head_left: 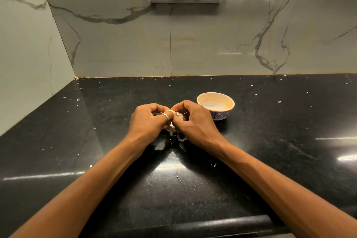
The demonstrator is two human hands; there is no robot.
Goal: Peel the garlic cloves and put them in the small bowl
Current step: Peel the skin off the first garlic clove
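The left hand point(148, 121), a ring point(166, 115) on one finger, and the right hand point(195, 123) meet over the middle of the dark surface point(77, 141). Both have curled fingers pinching a piece of garlic point(179, 116) between them. Papery peel scraps point(173, 131) lie just beneath. The small bowl point(220, 115) stands just right of the right hand, slightly farther back.

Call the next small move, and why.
Probably pull the loose skin off the garlic with the right hand while the left hand holds it. Both hands pinch it above the counter and papery skin hangs under them, so it looks only partly peeled. The bowl, close beyond the right hand, comes after.
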